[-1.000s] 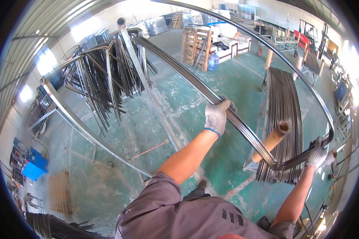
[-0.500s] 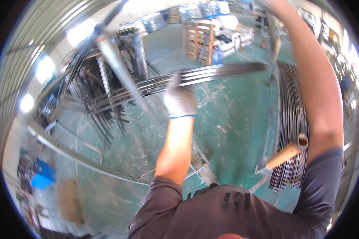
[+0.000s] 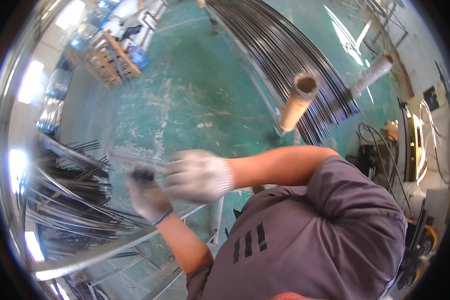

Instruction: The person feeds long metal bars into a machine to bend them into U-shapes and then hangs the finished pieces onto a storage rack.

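Observation:
My left hand (image 3: pixel 149 196), in a pale glove with a blue cuff edge, is raised at the lower left. Its fingers are dark and smeared by motion, so their pose does not show. Close beside it is my right hand (image 3: pixel 199 176), also gloved, with its fingers curled in. Whether anything lies inside that curl is hidden. A faint grey bar (image 3: pixel 135 158) runs just beyond both hands; I cannot tell whether either touches it. To their left, many thin dark metal rods (image 3: pixel 75 200) lie in a rack.
A long stack of dark metal rods (image 3: pixel 285 50) lies at the far right, beside an upright brown tube (image 3: pixel 299 102) and a greyish post (image 3: pixel 372 75). A pale metal rail (image 3: pixel 100 252) crosses the lower left. A wooden crate (image 3: pixel 110 60) stands at the far left. Cables hang at the right.
The view has swung to the right. My right hand has come down from far out to beside my left. The rods that my left hand gripped no longer show in it.

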`<action>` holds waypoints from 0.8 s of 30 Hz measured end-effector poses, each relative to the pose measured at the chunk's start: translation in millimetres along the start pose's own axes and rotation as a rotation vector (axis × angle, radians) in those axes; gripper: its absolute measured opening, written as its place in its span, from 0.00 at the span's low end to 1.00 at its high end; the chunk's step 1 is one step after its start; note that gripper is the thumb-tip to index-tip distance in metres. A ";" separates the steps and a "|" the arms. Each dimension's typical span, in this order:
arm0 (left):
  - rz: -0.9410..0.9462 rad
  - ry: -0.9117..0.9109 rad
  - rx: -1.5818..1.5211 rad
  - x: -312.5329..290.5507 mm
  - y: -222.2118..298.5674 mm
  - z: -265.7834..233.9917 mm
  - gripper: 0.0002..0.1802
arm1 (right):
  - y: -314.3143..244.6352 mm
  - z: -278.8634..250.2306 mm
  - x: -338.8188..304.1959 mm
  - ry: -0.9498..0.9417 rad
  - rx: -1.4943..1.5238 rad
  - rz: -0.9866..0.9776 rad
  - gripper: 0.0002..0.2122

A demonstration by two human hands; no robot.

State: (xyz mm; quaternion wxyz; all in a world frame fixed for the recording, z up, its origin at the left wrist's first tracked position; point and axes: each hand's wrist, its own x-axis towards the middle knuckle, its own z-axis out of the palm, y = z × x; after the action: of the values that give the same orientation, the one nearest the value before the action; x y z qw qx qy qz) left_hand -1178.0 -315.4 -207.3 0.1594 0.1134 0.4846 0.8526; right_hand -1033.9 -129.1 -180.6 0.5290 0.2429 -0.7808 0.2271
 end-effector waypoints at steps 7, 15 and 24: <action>-0.262 -0.235 0.311 -33.0 -152.6 201.8 0.10 | 2.9 -190.5 -347.9 -0.049 -0.645 1.549 0.14; -0.503 -0.345 0.635 -75.1 -275.3 305.5 0.10 | 92.5 -235.9 -496.4 -0.639 -0.993 2.270 0.43; -0.864 -0.243 0.774 -157.9 -337.5 284.3 0.10 | 98.5 -263.3 -560.3 -0.503 -0.517 2.223 0.13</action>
State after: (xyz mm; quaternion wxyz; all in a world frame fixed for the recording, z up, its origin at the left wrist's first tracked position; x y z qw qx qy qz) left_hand -878.6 10.8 -361.1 0.4935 0.0525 0.7408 0.4526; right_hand -725.9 186.6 -626.1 -0.0969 -0.6509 -0.6693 0.3449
